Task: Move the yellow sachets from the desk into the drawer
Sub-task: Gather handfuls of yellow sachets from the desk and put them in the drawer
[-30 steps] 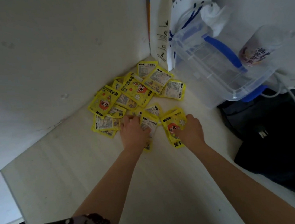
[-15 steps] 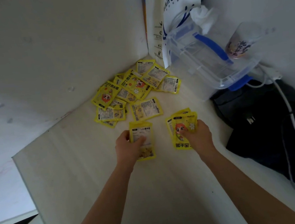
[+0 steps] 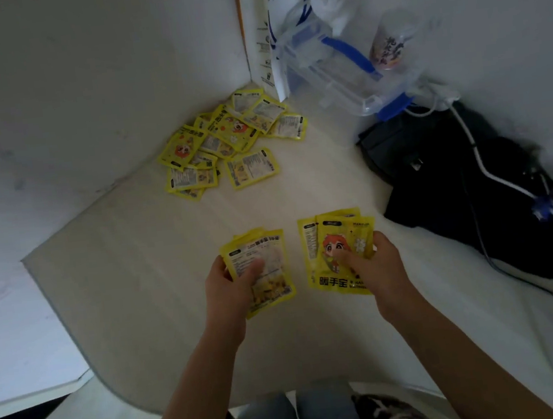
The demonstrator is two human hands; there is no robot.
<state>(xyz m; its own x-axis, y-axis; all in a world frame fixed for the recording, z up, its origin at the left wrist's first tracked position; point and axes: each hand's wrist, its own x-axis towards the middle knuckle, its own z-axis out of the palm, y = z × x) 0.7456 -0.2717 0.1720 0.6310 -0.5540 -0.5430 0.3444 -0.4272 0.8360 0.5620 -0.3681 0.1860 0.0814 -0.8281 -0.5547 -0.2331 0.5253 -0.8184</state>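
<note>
Now both hands are up over the pale wood-grain tabletop point(image 3: 133, 294). Left hand point(image 3: 232, 283) clamps a few flat yellow sachets point(image 3: 265, 245), printed backs up. Right hand point(image 3: 374, 267) clamps another small fan of sachets point(image 3: 337, 237), cartoon face up. Loose heap of yellow sachets point(image 3: 225, 139) lies in the far corner, beside a white paper coffee bag point(image 3: 281, 19). No drawer in view.

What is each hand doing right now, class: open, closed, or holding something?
Left hand: closed on a small stack of yellow sachets.
Right hand: closed on a fanned bunch of sachets, cartoon side up.
</note>
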